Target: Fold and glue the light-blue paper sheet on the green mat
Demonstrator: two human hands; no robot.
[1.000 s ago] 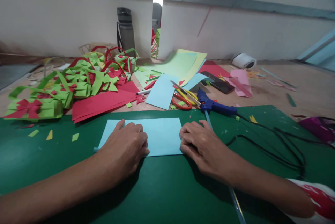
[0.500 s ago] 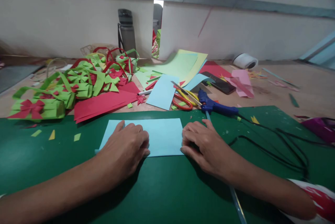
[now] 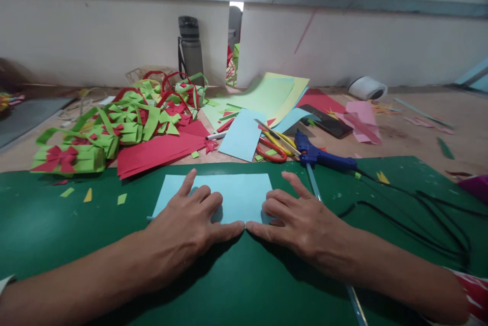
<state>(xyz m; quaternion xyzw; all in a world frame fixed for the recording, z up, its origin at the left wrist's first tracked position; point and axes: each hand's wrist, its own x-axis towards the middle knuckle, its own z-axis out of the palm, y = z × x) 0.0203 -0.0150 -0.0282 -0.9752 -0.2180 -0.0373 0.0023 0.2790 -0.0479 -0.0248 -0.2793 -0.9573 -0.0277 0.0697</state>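
Note:
A light blue sheet of paper (image 3: 244,191) lies on a green mat, its long side across in front of me. My left hand (image 3: 196,214) rests on its left half, fingers curled, little finger raised, thumb stretched along the near edge. On the right half, my right hand (image 3: 290,211) mirrors it, fingers bent and thumb along the same edge. Both thumb tips nearly meet at the middle of that edge. The paper's near corners are partly hidden by the hands.
Behind the mat (image 3: 244,275) lie red paper sheets (image 3: 162,150), green and red paper bags (image 3: 91,158), scissors (image 3: 274,150) and a blue glue gun (image 3: 324,155) with a black cord. A bottle (image 3: 190,51) stands by the wall. A clear stick (image 3: 356,305) lies near my right forearm.
Both thumbs have stretched inward along the paper's near edge until their tips nearly meet. The little fingers have lifted. The view has shifted slightly left.

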